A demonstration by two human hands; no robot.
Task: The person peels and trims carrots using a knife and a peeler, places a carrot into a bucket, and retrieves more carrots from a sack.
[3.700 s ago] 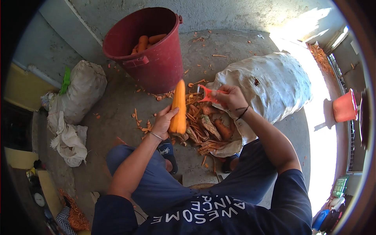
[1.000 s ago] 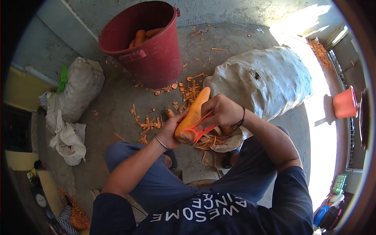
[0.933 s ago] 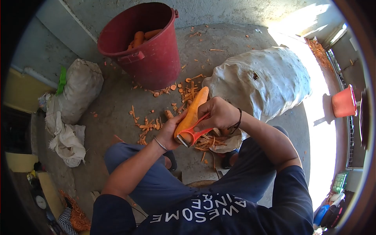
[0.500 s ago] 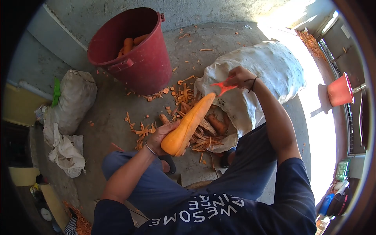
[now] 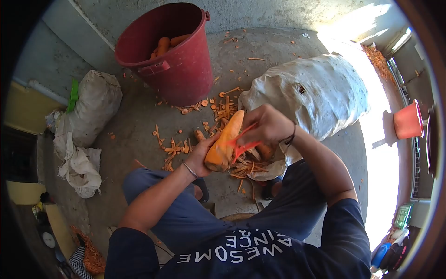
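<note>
My left hand [image 5: 203,153] is wrapped round the thick end of a large carrot [image 5: 226,142], which tilts up and away from me. In my right hand [image 5: 269,126] is a red peeler [image 5: 241,145], held against the right side of the carrot; its blade is blurred and partly hidden. The carrot's upper part looks smooth and peeled, while darker skin shows near the thick end. Beneath my hands lie peel strips [image 5: 246,168] and a few unpeeled carrots [image 5: 265,151] at the mouth of a big white sack [image 5: 311,93].
A dark red bucket [image 5: 186,69] with several carrots stands at the back left. Carrot scraps [image 5: 174,149] litter the concrete floor. Another filled sack [image 5: 95,109] leans at the left wall. A smaller red bucket [image 5: 406,120] is at the far right.
My right hand has come down and left, bringing the peeler from beyond the carrot's tip onto its side. My left hand has turned the carrot, so darker skin now shows.
</note>
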